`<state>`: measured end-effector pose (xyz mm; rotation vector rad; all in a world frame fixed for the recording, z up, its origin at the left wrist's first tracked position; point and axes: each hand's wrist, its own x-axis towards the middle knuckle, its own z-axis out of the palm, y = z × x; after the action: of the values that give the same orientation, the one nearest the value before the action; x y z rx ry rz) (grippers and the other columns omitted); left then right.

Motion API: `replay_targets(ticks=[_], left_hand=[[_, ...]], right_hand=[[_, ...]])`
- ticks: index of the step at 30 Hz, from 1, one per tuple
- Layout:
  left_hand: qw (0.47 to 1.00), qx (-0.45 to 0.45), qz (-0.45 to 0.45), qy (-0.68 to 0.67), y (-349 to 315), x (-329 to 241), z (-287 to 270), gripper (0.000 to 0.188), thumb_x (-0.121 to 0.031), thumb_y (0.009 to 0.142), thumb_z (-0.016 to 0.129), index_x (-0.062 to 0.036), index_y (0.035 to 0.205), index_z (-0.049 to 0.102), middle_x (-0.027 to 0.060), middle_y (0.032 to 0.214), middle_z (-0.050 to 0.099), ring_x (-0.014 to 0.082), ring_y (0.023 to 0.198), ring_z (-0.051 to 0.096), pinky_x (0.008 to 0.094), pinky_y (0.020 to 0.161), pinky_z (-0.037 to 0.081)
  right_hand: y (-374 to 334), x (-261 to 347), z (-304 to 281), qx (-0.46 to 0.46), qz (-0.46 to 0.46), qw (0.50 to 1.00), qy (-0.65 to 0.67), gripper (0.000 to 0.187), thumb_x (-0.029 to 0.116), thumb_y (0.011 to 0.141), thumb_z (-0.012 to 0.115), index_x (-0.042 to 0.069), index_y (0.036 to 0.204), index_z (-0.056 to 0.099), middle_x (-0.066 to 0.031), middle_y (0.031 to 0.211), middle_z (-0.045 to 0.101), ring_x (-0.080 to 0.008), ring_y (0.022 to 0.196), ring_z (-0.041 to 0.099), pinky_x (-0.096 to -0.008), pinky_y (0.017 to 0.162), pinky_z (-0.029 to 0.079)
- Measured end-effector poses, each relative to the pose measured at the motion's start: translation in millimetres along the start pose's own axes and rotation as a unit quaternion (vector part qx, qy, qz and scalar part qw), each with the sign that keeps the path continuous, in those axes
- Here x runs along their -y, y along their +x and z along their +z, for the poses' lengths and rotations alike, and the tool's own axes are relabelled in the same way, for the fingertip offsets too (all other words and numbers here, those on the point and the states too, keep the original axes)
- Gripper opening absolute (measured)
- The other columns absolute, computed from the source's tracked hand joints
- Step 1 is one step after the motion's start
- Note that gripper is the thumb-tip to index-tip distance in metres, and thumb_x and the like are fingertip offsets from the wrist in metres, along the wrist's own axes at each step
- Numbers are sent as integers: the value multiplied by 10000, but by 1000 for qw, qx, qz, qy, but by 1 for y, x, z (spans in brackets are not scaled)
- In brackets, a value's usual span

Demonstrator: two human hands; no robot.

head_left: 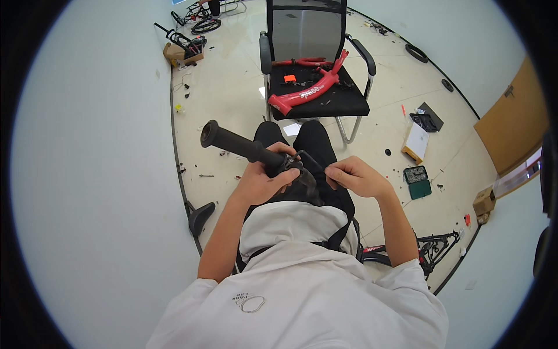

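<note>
Above my lap, my left hand [260,179] is wrapped round a black bicycle handlebar [310,185], near the inner end of its rubber grip [229,141]. The grip points up and to the left. A small dark clamp-like part [289,163] sits on the bar by my left fingers, partly hidden by them. My right hand [359,177] pinches the long end of a thin, bent hex key [312,159]. The key's short end reaches the clamp area beside my left fingertips; whether it sits in a bolt is too small to tell.
Ahead stands a black office chair [354,107] bearing a red bicycle frame [311,93] and an orange piece [289,78]. A green parts case [419,188] lies open at right. A saddle [201,218] rests by the left wall; a black frame [436,247] lies at lower right.
</note>
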<state>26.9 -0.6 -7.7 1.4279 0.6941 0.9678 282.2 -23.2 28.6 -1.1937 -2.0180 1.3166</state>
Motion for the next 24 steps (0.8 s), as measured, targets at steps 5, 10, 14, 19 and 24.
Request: replay_targets(ticks=[5, 10, 14, 19, 24], left_hand=[[1000, -2, 15, 4, 2, 7, -4, 284, -97, 864, 713, -46, 1105, 572, -2, 695, 584, 63, 548, 546, 219, 505, 422], [1000, -1, 15, -16, 3, 14, -11, 282, -93, 867, 710, -44, 1111, 577, 10, 719, 597, 71, 550, 551, 222, 510, 426], [1000, 24, 3, 4, 7, 16, -19, 279, -77, 873, 691, -34, 1123, 574, 25, 768, 605, 84, 575, 558, 229, 526, 449], [998, 53, -34, 25, 8, 10, -20, 319, -119, 863, 728, -51, 1139, 584, -7, 718, 589, 73, 572, 548, 230, 516, 440], [979, 118, -130, 106, 5, -10, -31, 438, -146, 841, 757, -70, 1225, 562, 7, 760, 635, 93, 616, 599, 237, 535, 477]], right_hand=[[-4, 4, 6, -24, 2, 1000, 6, 441, 295, 1027, 503, 6, 705, 582, 2, 573, 444, -88, 566, 365, -281, 527, 329], [3, -3, 16, -57, -36, 998, -8, 439, 287, 1025, 501, -3, 703, 576, -12, 573, 456, -100, 564, 377, -290, 532, 346], [6, 3, 16, -49, -35, 997, -37, 440, 287, 1022, 500, -5, 706, 591, -9, 570, 470, -100, 554, 383, -291, 524, 337], [12, -11, 10, -55, -50, 997, -23, 409, 262, 1009, 526, -8, 714, 608, -18, 570, 486, -102, 549, 397, -294, 521, 343], [12, -5, 11, -41, -55, 996, -61, 369, 232, 997, 550, -7, 724, 620, -51, 577, 522, -126, 536, 420, -299, 524, 372]])
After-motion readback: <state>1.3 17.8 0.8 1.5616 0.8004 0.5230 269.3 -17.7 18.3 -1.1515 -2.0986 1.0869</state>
